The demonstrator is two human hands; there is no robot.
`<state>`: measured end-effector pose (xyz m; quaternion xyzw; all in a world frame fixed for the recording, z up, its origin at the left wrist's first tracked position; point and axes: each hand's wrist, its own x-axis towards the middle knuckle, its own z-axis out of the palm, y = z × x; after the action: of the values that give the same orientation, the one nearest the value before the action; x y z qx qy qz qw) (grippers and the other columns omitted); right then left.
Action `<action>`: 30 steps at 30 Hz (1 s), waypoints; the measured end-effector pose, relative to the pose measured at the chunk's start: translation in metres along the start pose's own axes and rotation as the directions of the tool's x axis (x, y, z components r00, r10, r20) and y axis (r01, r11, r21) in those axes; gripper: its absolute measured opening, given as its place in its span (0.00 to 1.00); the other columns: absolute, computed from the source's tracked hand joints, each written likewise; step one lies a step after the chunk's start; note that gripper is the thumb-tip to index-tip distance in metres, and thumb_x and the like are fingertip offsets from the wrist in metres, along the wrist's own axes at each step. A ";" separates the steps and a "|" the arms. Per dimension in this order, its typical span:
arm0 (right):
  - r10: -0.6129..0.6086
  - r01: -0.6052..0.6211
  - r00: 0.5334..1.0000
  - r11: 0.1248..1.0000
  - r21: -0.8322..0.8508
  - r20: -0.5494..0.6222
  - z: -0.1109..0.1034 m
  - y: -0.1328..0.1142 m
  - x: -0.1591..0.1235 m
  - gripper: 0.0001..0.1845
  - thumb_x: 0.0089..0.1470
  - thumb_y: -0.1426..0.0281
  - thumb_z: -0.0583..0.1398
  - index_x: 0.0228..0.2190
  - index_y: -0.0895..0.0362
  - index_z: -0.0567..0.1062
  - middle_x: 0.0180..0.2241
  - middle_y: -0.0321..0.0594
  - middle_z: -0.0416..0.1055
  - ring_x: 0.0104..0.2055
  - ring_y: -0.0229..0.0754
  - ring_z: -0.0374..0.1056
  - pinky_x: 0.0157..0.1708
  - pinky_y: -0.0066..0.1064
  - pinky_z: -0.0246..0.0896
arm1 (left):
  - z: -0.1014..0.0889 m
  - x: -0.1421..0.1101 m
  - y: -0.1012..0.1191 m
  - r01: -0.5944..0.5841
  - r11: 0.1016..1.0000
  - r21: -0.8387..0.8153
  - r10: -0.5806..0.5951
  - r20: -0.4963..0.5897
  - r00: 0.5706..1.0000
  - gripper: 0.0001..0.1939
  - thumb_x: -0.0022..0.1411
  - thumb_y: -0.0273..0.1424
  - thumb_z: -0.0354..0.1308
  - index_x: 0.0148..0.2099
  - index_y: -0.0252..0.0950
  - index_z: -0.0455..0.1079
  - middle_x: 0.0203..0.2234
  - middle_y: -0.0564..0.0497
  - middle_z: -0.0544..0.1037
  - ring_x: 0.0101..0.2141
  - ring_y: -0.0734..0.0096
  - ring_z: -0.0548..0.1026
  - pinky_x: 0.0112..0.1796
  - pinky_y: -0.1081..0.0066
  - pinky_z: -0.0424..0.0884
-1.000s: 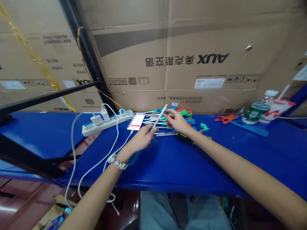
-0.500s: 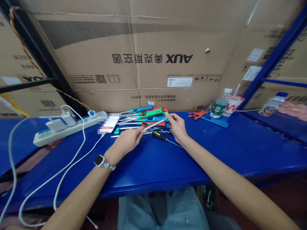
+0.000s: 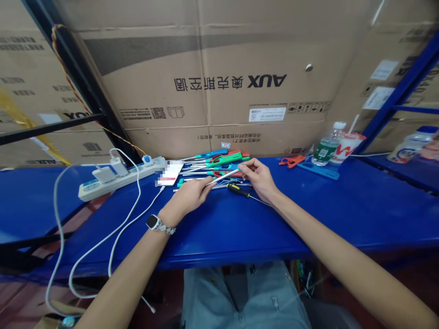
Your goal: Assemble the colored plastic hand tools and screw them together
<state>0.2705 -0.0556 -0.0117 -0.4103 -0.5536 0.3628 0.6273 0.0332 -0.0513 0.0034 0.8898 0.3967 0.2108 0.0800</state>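
A thin silver metal tube (image 3: 224, 177) slants between my hands, held above the table. My left hand (image 3: 188, 197) is closed around its lower left end. At the upper right end, the fingers of my right hand (image 3: 258, 177) pinch the tube near a small green part. Behind it lie several long-nosed lighters in a row, among them a green lighter (image 3: 229, 158) and a blue lighter (image 3: 219, 152). A black and yellow screwdriver (image 3: 239, 190) lies just below the tube, with its shaft towards my right wrist.
A white power strip (image 3: 99, 187) with plugs and cables and a phone (image 3: 172, 172) are on the left of the blue table (image 3: 219, 237). To the right are orange lighter shell pieces (image 3: 291, 161), a blue flat piece (image 3: 318, 171), a water bottle (image 3: 324, 151) and a cup (image 3: 346, 148).
The view has turned a little to the left, so everything sits further right. Both hands keep hold of the metal tube, with little visible movement against the table.
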 end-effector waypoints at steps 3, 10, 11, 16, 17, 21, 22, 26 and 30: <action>-0.002 0.002 1.000 1.000 0.019 0.000 0.000 0.001 0.001 0.19 0.47 0.52 0.67 0.30 0.52 0.70 0.25 0.30 0.66 0.27 0.37 0.62 0.31 0.33 0.60 | 0.001 0.001 -0.001 -0.020 1.000 0.001 0.020 0.017 1.000 0.16 0.76 0.38 0.45 0.41 0.38 0.70 0.25 0.50 0.73 0.27 0.62 0.72 0.31 0.69 0.58; 0.092 -0.110 0.986 0.987 0.121 0.142 -0.009 0.003 0.005 0.25 0.43 0.52 0.71 0.26 0.52 0.65 0.18 0.26 0.64 0.20 0.33 0.56 0.24 0.29 0.51 | 0.003 0.001 0.002 -0.015 0.987 0.159 0.009 0.036 0.999 0.16 0.77 0.37 0.43 0.44 0.38 0.70 0.29 0.47 0.77 0.29 0.60 0.76 0.31 0.69 0.60; 0.107 -0.126 0.983 0.984 0.125 0.147 -0.010 0.002 0.005 0.25 0.43 0.52 0.71 0.26 0.52 0.64 0.17 0.25 0.63 0.19 0.32 0.54 0.22 0.29 0.49 | 0.003 0.001 0.003 -0.007 0.980 0.199 -0.001 0.040 0.999 0.16 0.77 0.37 0.43 0.45 0.37 0.70 0.30 0.46 0.78 0.30 0.59 0.77 0.31 0.69 0.61; 0.142 -0.161 0.980 0.977 0.139 0.139 -0.008 -0.005 0.006 0.28 0.42 0.47 0.71 0.28 0.54 0.68 0.17 0.27 0.66 0.18 0.31 0.55 0.20 0.27 0.44 | -0.002 0.002 0.008 0.036 0.942 0.334 -0.055 0.047 0.997 0.17 0.78 0.37 0.41 0.48 0.36 0.69 0.34 0.44 0.81 0.33 0.56 0.80 0.32 0.67 0.65; 0.144 -0.160 0.983 0.976 0.147 0.112 -0.007 -0.006 0.007 0.28 0.42 0.46 0.71 0.28 0.54 0.68 0.17 0.27 0.65 0.18 0.31 0.54 0.19 0.27 0.43 | -0.003 0.002 0.009 0.043 0.936 0.349 -0.063 0.045 0.997 0.17 0.78 0.36 0.41 0.48 0.36 0.69 0.35 0.44 0.81 0.34 0.55 0.80 0.32 0.67 0.65; 0.141 -0.144 0.989 0.983 0.112 0.035 -0.005 -0.005 0.007 0.28 0.39 0.47 0.73 0.27 0.54 0.70 0.16 0.28 0.64 0.17 0.30 0.52 0.19 0.27 0.43 | -0.005 0.003 0.009 0.050 0.924 0.378 -0.080 0.064 0.995 0.17 0.79 0.37 0.41 0.49 0.36 0.69 0.36 0.44 0.82 0.36 0.54 0.80 0.32 0.66 0.66; 0.129 -0.133 0.991 0.986 0.099 0.046 -0.006 -0.005 0.007 0.27 0.39 0.48 0.72 0.27 0.55 0.70 0.17 0.29 0.66 0.18 0.31 0.54 0.20 0.27 0.45 | -0.005 0.002 0.009 0.049 0.925 0.376 -0.080 0.066 0.995 0.18 0.79 0.37 0.41 0.48 0.36 0.70 0.36 0.44 0.82 0.35 0.55 0.80 0.32 0.66 0.66; 0.057 -0.068 0.989 0.995 0.073 0.140 -0.012 -0.006 0.007 0.25 0.43 0.49 0.72 0.28 0.54 0.71 0.20 0.29 0.67 0.22 0.32 0.58 0.23 0.28 0.50 | -0.004 0.001 0.003 0.014 0.935 0.355 -0.038 0.059 0.998 0.17 0.79 0.37 0.41 0.47 0.36 0.69 0.33 0.46 0.81 0.34 0.56 0.80 0.33 0.67 0.66; 0.071 -0.087 0.963 0.995 0.051 0.261 -0.019 -0.005 0.009 0.24 0.47 0.50 0.70 0.29 0.54 0.69 0.20 0.29 0.68 0.22 0.33 0.59 0.23 0.27 0.48 | -0.003 -0.001 -0.001 -0.014 0.933 0.359 -0.012 0.070 0.997 0.16 0.79 0.37 0.42 0.45 0.36 0.69 0.31 0.47 0.79 0.32 0.57 0.79 0.32 0.67 0.64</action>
<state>0.2902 -0.0514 -0.0041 -0.3616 -0.6026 0.4546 0.5472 0.0307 -0.0510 0.0052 0.8967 0.4247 0.1031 -0.0700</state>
